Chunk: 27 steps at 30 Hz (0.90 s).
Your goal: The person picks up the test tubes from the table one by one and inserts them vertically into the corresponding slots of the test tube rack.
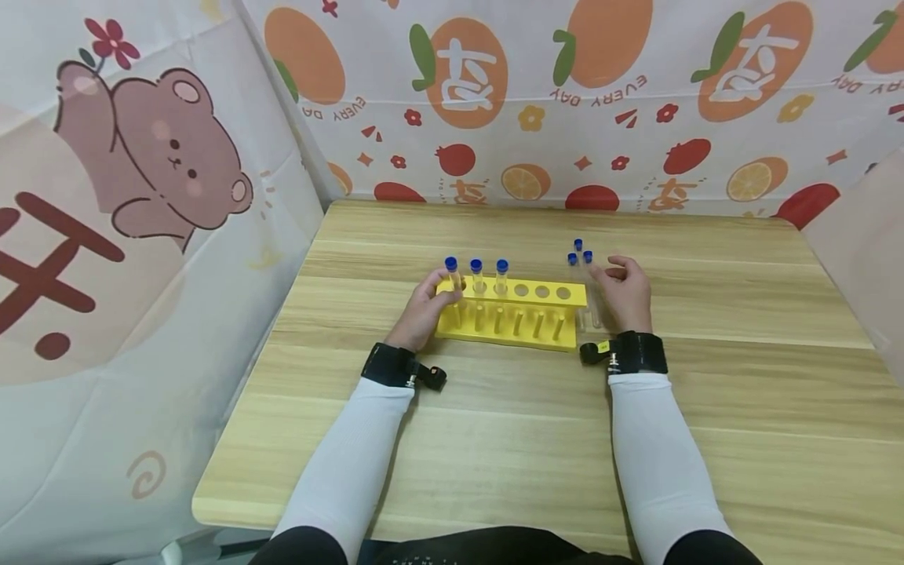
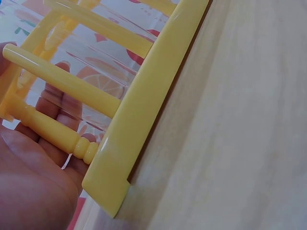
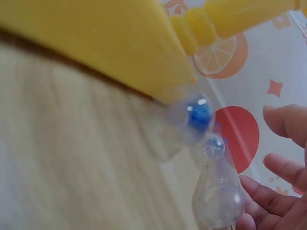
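Observation:
My left hand [image 1: 421, 310] holds the left end of a yellow test tube rack [image 1: 530, 301], thumb in front and fingers behind. In the left wrist view those fingers curl round the rack's end post [image 2: 53, 132]. Three clear test tubes with blue caps [image 1: 476, 265] stand upright in the rack's left holes. To its right, three more capped tubes [image 1: 588, 256] lie on the table, caps pointing away from me. My right hand [image 1: 625, 297] is just right of them, fingers loosely bent; in the right wrist view its lower fingertips are right at the nearest tube [image 3: 220, 203].
The rack and loose tubes are on a light wood table [image 1: 508, 439]. A fruit-print sheet [image 1: 551, 149] hangs along its back edge, and a bear-print sheet [image 1: 176, 314] is at the left. Each wrist wears a black camera band [image 1: 639, 353].

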Each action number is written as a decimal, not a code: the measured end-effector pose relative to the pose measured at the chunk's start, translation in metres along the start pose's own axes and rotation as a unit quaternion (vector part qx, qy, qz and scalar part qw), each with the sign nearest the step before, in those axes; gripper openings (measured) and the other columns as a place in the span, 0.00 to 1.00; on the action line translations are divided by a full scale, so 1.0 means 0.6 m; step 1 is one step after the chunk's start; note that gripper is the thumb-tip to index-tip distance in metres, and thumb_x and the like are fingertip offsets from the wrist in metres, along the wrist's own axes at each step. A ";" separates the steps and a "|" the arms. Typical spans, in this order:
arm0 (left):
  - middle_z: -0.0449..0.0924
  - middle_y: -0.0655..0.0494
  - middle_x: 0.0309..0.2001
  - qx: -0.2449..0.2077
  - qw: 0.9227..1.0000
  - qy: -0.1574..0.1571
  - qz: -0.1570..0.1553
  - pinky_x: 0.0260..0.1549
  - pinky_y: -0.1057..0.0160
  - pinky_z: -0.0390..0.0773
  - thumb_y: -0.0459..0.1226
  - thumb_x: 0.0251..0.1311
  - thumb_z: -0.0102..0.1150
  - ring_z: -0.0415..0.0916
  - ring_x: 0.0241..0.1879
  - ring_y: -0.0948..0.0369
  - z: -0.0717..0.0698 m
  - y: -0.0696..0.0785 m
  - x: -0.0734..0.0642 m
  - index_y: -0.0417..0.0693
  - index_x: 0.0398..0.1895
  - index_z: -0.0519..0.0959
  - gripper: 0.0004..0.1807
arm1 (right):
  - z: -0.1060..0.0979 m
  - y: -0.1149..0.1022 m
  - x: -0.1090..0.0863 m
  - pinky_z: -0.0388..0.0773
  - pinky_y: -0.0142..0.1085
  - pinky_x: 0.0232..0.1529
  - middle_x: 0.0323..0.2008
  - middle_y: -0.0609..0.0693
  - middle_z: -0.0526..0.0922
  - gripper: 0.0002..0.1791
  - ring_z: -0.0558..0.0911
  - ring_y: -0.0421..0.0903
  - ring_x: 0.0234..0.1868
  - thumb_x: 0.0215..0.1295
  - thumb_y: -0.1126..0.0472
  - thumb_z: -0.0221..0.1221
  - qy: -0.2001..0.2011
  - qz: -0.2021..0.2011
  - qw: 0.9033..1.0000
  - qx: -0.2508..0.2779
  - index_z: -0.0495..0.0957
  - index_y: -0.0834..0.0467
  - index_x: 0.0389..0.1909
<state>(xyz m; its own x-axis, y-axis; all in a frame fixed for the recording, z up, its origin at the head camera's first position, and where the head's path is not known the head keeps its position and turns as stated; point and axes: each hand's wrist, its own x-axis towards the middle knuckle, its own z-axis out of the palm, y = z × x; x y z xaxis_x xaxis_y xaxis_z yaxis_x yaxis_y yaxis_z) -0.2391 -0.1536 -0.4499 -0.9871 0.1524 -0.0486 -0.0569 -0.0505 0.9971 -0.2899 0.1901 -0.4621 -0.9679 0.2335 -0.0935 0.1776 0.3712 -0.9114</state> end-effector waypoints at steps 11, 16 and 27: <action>0.69 0.49 0.62 -0.010 1.000 -0.003 0.006 0.69 0.46 0.57 0.30 0.63 0.52 0.51 0.73 0.54 0.000 -0.001 0.001 0.57 0.45 0.74 0.12 | -0.003 -0.001 -0.002 0.72 0.42 0.53 0.54 0.59 0.77 0.34 0.75 0.53 0.53 0.63 0.45 0.62 -0.017 0.016 1.000 -0.020 0.68 0.55 0.67; 0.70 0.52 0.58 -0.011 1.000 -0.006 0.011 0.66 0.49 0.60 0.30 0.63 0.52 0.52 0.72 0.55 0.000 -0.002 0.001 0.57 0.44 0.74 0.12 | -0.003 0.000 0.000 0.72 0.41 0.51 0.54 0.59 0.76 0.31 0.75 0.53 0.52 0.65 0.50 0.61 -0.026 0.021 0.999 -0.036 0.68 0.55 0.67; 0.70 0.49 0.61 -0.009 1.000 -0.003 0.000 0.67 0.48 0.59 0.31 0.64 0.53 0.53 0.72 0.55 -0.001 0.001 0.002 0.57 0.45 0.74 0.12 | -0.003 -0.007 0.000 0.73 0.40 0.49 0.52 0.58 0.76 0.30 0.76 0.51 0.49 0.63 0.55 0.62 -0.039 0.024 0.998 -0.050 0.68 0.56 0.66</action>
<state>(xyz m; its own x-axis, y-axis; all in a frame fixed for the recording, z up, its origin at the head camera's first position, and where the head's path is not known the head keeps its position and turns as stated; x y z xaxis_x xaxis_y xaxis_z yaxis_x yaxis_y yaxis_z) -0.2406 -0.1539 -0.4495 -0.9863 0.1577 -0.0481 -0.0595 -0.0687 0.9959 -0.2900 0.1902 -0.4574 -0.9678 0.1843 -0.1713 0.2380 0.4498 -0.8608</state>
